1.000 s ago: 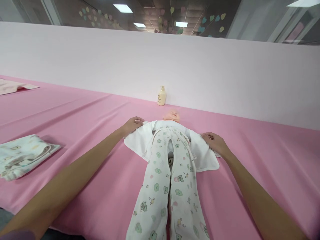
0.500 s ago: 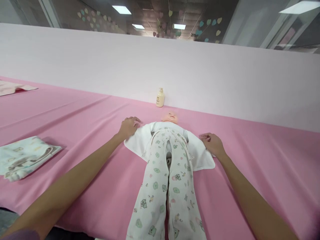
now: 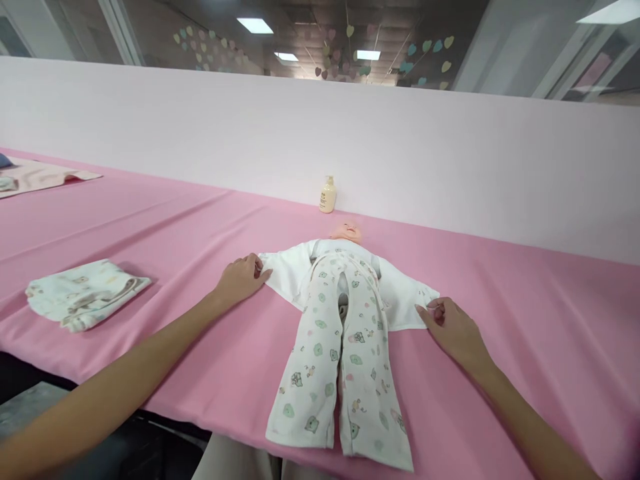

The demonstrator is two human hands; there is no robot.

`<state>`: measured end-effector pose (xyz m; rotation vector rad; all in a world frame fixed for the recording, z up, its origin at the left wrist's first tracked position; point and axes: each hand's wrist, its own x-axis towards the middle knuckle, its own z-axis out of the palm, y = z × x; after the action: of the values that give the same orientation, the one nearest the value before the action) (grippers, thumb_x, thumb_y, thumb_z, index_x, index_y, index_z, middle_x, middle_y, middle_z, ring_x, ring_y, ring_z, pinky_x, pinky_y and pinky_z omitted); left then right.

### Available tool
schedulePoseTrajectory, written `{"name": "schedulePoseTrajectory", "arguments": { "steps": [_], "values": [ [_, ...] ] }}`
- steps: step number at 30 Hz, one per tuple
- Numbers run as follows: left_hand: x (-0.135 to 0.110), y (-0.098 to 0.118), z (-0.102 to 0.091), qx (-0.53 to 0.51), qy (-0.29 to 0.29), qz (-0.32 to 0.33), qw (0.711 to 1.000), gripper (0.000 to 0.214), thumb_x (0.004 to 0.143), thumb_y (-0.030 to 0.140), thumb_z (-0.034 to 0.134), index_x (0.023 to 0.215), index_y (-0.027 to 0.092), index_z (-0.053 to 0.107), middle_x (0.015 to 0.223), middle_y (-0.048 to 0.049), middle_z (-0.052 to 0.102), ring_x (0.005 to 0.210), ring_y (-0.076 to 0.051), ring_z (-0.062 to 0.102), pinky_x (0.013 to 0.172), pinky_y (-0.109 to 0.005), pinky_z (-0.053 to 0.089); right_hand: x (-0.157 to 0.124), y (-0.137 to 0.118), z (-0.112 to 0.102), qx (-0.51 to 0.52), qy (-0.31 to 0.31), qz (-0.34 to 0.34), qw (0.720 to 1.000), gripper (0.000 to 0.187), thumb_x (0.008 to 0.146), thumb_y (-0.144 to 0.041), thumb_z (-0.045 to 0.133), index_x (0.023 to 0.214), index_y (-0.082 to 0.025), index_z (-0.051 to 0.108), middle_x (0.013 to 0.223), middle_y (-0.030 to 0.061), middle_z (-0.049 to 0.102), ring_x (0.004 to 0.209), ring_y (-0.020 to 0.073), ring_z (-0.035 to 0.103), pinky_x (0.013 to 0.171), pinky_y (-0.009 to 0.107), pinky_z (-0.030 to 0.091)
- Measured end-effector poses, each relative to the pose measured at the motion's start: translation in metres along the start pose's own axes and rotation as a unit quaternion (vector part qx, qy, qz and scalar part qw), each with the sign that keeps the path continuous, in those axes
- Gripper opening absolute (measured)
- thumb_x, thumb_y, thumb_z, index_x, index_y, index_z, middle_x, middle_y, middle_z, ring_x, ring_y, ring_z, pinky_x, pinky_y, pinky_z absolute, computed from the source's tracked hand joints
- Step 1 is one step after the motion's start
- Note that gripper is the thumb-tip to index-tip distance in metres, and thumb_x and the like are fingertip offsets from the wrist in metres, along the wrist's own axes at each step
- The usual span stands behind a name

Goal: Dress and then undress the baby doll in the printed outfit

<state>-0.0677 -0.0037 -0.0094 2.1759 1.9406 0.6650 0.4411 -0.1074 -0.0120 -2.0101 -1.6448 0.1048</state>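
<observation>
A baby doll (image 3: 345,232) lies on its back on the pink table cloth (image 3: 175,227), head toward the far wall. It wears printed white trousers (image 3: 340,360) whose legs reach the near table edge. An open white top (image 3: 400,297) is spread flat under it to both sides. My left hand (image 3: 240,279) pinches the left corner of the white top, fingers curled. My right hand (image 3: 450,327) grips the right corner of the top, fingers bent around the cloth edge.
A cream pump bottle (image 3: 327,195) stands against the pale partition wall (image 3: 450,160) behind the doll's head. A folded printed cloth (image 3: 85,293) lies at the left. Another pale pink cloth (image 3: 40,175) lies at the far left.
Both hands have slid outward and toward me along the white top, from near the doll's shoulders to its outer corners, spreading it wider. The view has pulled back.
</observation>
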Motion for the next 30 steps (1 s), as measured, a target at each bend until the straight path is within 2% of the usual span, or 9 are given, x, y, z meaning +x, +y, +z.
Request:
{"name": "schedulePoseTrajectory", "arguments": {
  "steps": [7,11,14,17,19,21,24,26,30],
  "values": [
    [0.008,-0.008,0.004,-0.044,-0.038,-0.034,0.998,0.031,0.087,0.053,0.060,0.076,0.025,0.054,0.084,-0.0051,0.072,0.080,-0.028,0.066,0.069,-0.036,0.044,0.006,0.007,0.002,-0.006,-0.046,0.054,0.997,0.044,0.088,-0.070,0.058,0.080,-0.027,0.051,0.078,0.0032,0.067,0.072,0.0251,0.064,0.068,0.038,0.046],
    [0.010,-0.018,0.003,-0.077,-0.056,-0.064,0.993,0.028,0.087,0.053,0.057,0.083,0.025,0.058,0.090,-0.0046,0.072,0.083,-0.027,0.065,0.072,-0.036,0.045,0.007,0.012,-0.003,-0.012,-0.069,0.065,0.995,0.048,0.087,-0.071,0.058,0.071,-0.027,0.046,0.073,0.0025,0.063,0.069,0.0245,0.060,0.065,0.037,0.043],
    [0.009,-0.023,0.006,-0.045,-0.016,-0.049,0.998,0.027,0.080,0.049,0.064,0.091,0.024,0.059,0.104,-0.0088,0.072,0.102,-0.034,0.063,0.084,-0.042,0.047,0.006,0.018,-0.003,-0.003,-0.070,0.072,0.995,0.045,0.087,-0.070,0.059,0.078,-0.027,0.052,0.079,0.0031,0.066,0.073,0.0254,0.062,0.069,0.039,0.046],
    [0.004,-0.018,0.008,-0.014,0.052,-0.014,0.998,0.032,0.079,0.038,0.064,0.107,0.022,0.060,0.126,-0.0136,0.066,0.120,-0.040,0.054,0.099,-0.051,0.045,0.002,0.016,-0.001,0.003,0.003,0.015,1.000,0.038,0.087,-0.063,0.060,0.095,-0.026,0.059,0.096,0.0077,0.070,0.091,0.0301,0.065,0.080,0.044,0.050],
    [-0.001,-0.006,0.006,-0.027,0.081,0.024,0.996,0.035,0.083,0.033,0.060,0.117,0.022,0.061,0.133,-0.0138,0.062,0.125,-0.040,0.050,0.106,-0.054,0.042,-0.002,0.005,-0.001,0.015,0.058,-0.042,0.997,0.039,0.088,-0.059,0.060,0.106,-0.025,0.060,0.110,0.0112,0.069,0.103,0.0329,0.064,0.089,0.048,0.051],
    [-0.005,0.013,0.002,-0.075,0.079,0.078,0.991,0.036,0.088,0.032,0.057,0.122,0.023,0.061,0.134,-0.0121,0.061,0.127,-0.037,0.049,0.110,-0.053,0.041,-0.006,-0.014,-0.003,0.055,0.061,-0.075,0.994,0.041,0.091,-0.060,0.060,0.113,-0.026,0.061,0.121,0.0128,0.067,0.110,0.0335,0.064,0.094,0.049,0.052],
    [-0.007,0.053,-0.004,-0.206,0.009,0.135,0.969,0.040,0.095,0.044,0.058,0.132,0.027,0.058,0.142,-0.0100,0.059,0.132,-0.032,0.050,0.109,-0.047,0.046,-0.005,-0.053,-0.007,0.162,-0.014,-0.083,0.983,0.049,0.092,-0.065,0.065,0.124,-0.028,0.059,0.136,0.0126,0.064,0.120,0.0331,0.064,0.100,0.049,0.055],
    [-0.001,0.080,-0.004,-0.287,-0.054,0.131,0.947,0.050,0.096,0.053,0.060,0.139,0.029,0.054,0.151,-0.0101,0.053,0.138,-0.031,0.050,0.109,-0.044,0.048,0.004,-0.079,-0.005,0.225,-0.071,-0.085,0.968,0.058,0.091,-0.069,0.068,0.132,-0.030,0.057,0.147,0.0124,0.058,0.130,0.0339,0.061,0.105,0.050,0.055],
    [0.018,0.116,0.013,-0.351,-0.129,0.090,0.923,0.081,0.081,0.064,0.078,0.146,0.025,0.049,0.153,-0.0155,0.048,0.137,-0.034,0.052,0.110,-0.045,0.047,0.035,-0.113,0.011,0.292,-0.149,-0.081,0.941,0.072,0.087,-0.072,0.072,0.144,-0.032,0.051,0.160,0.0114,0.046,0.145,0.0336,0.049,0.117,0.052,0.049]
  ]
}}
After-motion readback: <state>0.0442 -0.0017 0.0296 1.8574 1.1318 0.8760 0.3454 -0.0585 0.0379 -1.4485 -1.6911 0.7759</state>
